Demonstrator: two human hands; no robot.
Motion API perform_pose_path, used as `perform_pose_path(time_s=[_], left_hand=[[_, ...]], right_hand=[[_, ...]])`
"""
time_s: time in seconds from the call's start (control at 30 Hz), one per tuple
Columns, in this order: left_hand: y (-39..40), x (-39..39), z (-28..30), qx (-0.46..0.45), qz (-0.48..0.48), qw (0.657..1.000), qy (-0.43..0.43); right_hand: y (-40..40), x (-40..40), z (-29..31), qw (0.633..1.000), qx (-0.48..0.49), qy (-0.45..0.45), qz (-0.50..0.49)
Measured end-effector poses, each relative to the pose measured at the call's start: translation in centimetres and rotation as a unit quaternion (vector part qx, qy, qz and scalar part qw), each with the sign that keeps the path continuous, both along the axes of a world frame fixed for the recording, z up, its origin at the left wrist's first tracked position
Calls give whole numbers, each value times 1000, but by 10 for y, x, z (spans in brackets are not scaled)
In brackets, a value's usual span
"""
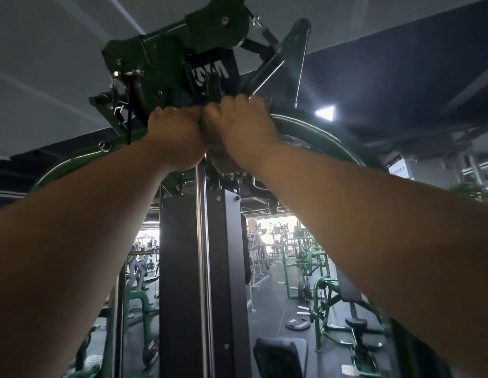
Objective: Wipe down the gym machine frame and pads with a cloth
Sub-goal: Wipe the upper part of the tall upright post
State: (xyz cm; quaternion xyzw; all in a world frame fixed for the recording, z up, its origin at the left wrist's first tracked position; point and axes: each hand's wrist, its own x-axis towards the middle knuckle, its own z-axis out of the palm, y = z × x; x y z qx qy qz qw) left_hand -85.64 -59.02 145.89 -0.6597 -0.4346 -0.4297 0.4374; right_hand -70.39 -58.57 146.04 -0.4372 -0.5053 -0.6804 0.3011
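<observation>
Dim gym ceiling, both hands point(210, 132) fisted together on machine frame point(166, 64) overhead

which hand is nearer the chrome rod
Left. The left hand sits at the top of the chrome rod, just left of it. The right hand is up and to the right of it, farther off.

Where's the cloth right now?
Head view, upper centre: the cloth is bunched under the right hand, just beside the left hand, at the top of the chrome guide rod.
</observation>
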Motion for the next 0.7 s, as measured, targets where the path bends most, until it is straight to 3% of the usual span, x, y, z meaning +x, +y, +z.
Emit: perform_pose_path(time_s=[0.17, 0.43, 0.6, 0.7], left_hand=[[7, 2, -6, 42, -8, 999, -5], [28, 18, -13, 87, -45, 992, -78], [23, 35, -6, 60, -113, 992, 2], [17, 38, -3, 47, -115, 992, 11]], right_hand=[[-16, 35, 2, 999, 1, 30, 36], [-29, 79, 4, 981, -59, 174, 57], [-33, 87, 3, 980, -90, 169, 49], [-53, 95, 1, 967, -165, 187, 57]])
